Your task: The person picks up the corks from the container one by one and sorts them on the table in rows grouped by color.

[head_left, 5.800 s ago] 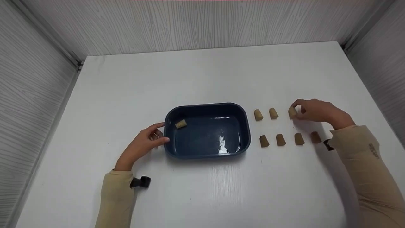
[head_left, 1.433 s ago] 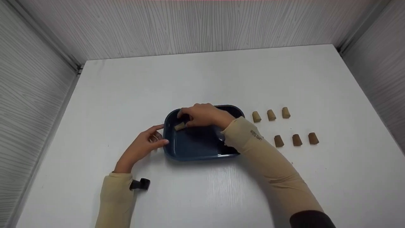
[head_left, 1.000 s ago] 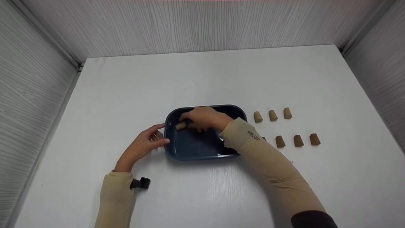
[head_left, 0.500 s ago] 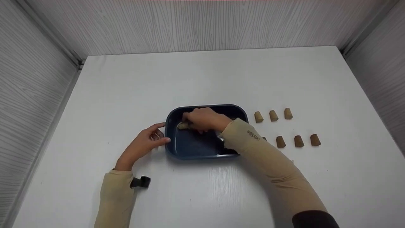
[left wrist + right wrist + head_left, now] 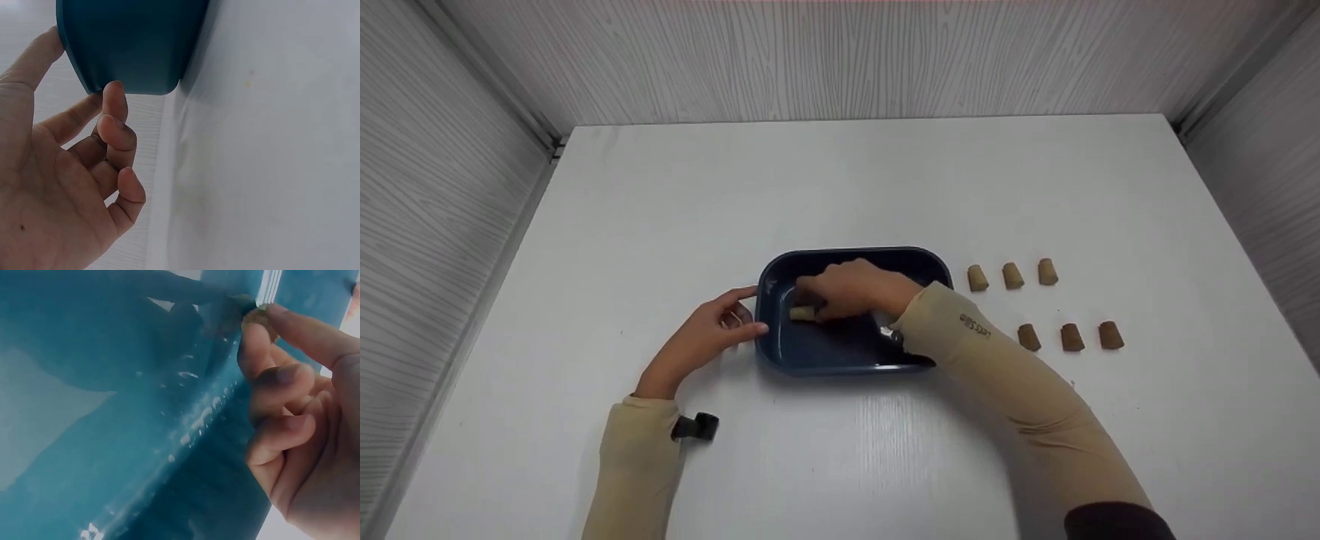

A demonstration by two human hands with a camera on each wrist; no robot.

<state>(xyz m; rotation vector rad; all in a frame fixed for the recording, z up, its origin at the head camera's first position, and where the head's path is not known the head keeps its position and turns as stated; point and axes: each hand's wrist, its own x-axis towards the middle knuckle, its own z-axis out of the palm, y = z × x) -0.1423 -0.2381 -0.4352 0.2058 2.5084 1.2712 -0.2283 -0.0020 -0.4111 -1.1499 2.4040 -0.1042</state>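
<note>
A tapered cork stopper [image 5: 802, 313] lies low inside the dark blue rectangular tray [image 5: 847, 370], near its left end. My right hand [image 5: 851, 289] reaches into the tray and pinches this cork between thumb and forefinger. In the right wrist view the cork [image 5: 260, 322] shows between the fingertips, partly covered, while the other fingers curl below. At the tray's left end, my left hand [image 5: 701, 337] holds the rim with thumb and forefinger. The left wrist view has those two fingers against the tray wall [image 5: 129, 50], with the remaining fingers loosely bent.
To the right of the tray, light corks [image 5: 1012, 276] stand in a back row and darker corks [image 5: 1072, 337] in a front row. The right sleeve [image 5: 1005, 382] crosses the tray's right front corner. Patterned panels [image 5: 840, 60] border the white table [image 5: 840, 187].
My right hand went from the back-row cork on the right into the tray. It took hold of the cork there and shifted it slightly right and nearer. The left hand stayed at the rim.
</note>
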